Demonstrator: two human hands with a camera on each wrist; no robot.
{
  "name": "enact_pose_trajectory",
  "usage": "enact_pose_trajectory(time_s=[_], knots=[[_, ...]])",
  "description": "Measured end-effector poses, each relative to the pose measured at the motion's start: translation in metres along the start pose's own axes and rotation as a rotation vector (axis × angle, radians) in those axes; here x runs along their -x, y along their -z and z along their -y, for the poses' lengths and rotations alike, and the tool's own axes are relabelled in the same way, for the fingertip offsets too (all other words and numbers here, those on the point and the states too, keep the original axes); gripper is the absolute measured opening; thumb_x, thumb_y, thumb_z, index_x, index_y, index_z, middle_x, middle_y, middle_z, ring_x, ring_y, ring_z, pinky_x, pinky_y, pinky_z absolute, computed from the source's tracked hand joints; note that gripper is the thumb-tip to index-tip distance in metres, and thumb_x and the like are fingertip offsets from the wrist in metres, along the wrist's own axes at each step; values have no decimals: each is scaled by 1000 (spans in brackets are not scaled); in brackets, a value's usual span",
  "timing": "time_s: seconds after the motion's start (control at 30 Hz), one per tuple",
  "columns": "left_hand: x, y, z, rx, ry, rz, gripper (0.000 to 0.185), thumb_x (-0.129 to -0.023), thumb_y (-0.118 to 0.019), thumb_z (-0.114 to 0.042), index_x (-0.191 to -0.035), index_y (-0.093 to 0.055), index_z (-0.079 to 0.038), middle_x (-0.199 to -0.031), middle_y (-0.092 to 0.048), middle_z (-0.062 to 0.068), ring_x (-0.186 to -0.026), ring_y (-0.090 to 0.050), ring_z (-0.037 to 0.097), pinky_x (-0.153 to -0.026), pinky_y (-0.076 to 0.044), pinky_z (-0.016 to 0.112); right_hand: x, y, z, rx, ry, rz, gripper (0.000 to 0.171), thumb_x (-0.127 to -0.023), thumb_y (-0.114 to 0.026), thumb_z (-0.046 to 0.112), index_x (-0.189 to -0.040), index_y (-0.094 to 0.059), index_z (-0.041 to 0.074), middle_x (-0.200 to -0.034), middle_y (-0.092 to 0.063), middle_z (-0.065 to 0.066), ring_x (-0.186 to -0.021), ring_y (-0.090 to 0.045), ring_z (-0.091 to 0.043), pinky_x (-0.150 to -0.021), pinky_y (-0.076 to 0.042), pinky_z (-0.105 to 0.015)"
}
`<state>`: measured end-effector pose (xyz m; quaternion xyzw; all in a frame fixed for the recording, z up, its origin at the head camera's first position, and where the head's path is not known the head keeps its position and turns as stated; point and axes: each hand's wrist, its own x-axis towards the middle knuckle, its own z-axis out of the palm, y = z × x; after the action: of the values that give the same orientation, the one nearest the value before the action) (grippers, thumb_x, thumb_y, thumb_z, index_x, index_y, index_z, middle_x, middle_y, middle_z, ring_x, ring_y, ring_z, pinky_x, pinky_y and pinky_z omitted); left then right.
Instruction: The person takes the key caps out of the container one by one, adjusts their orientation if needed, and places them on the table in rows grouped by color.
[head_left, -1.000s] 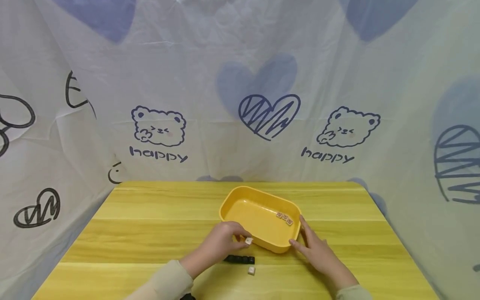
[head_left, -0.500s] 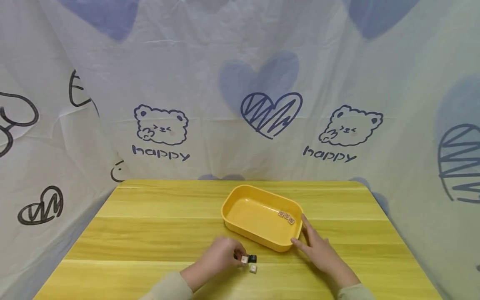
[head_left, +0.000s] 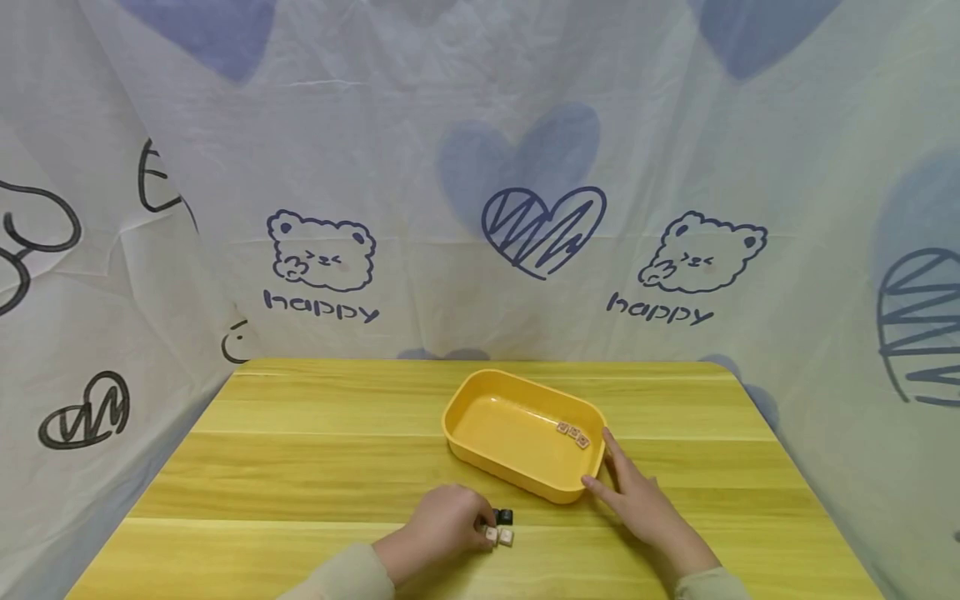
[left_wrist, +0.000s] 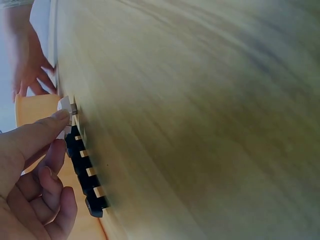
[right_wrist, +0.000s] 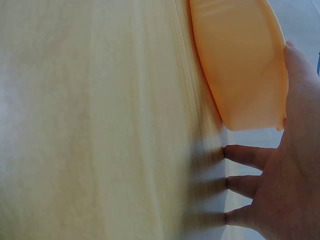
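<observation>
My left hand (head_left: pixel 448 523) pinches a white keycap (head_left: pixel 491 536) between thumb and fingers, low over the table. Right beside it sits another white keycap (head_left: pixel 506 537). A row of black keycaps (head_left: pixel 506 517) lies just behind, partly covered by the hand in the head view; the left wrist view shows several of these black keycaps (left_wrist: pixel 86 177) in a line. My right hand (head_left: pixel 637 504) rests against the right end of the yellow tray (head_left: pixel 517 479), its thumb at the rim and its other fingers extended.
Inside the tray, near its right end, lie three small pinkish keycaps (head_left: pixel 573 432). The wood-grain table (head_left: pixel 300 467) reaches back to a pale curtain (head_left: pixel 420 275) printed with hearts and bears, which also hangs at both sides.
My left hand has come from the tray's near edge toward the front, carrying the white keycap past the black row to beside the other white one. The right hand stays at the tray.
</observation>
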<state>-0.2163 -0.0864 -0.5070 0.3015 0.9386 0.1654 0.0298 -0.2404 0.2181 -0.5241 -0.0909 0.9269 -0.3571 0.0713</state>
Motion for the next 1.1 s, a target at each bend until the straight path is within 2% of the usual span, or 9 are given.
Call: enact_pose_trajectory(time_s=[0.4,0.6,0.83,1.1], knots=[[-1,-1,2,-18,7,14,17,-71,-87,-33,-83,-78,-25,-74,-64,-20,-64,-49,-3,-59,-43,22,1,2,2,-3,-3,6,88,-97,-47,57,-158,5,21,-152,-30,-20,-140,-20,-45,-102,1,-74],[0,-1,3,2,-12,8,21,-69,-87,-31,-87,-78,-24,-76,-64,-20,-65,-50,-3,-60,-43,21,1,1,1,-7,-4,4,88,-97,-47,57,-158,5,22,-152,-30,-20,-140,-21,-45,-102,1,-74],[0,2,5,-14,-39,-22,11,-71,-82,-24,-81,-77,-23,-71,-62,-20,-60,-47,-2,-57,-42,21,0,0,0,-8,-4,2,88,-97,-47,58,-157,6,22,-153,-30,-19,-140,-19,-45,-102,1,-74],[-1,2,6,-26,-41,-20,9,-73,-83,-28,-77,-76,-25,-69,-60,-21,-59,-47,-3,-56,-41,20,0,-1,0,0,-3,-6,87,-97,-47,57,-158,5,22,-152,-30,-20,-140,-20,-45,-103,1,-73]])
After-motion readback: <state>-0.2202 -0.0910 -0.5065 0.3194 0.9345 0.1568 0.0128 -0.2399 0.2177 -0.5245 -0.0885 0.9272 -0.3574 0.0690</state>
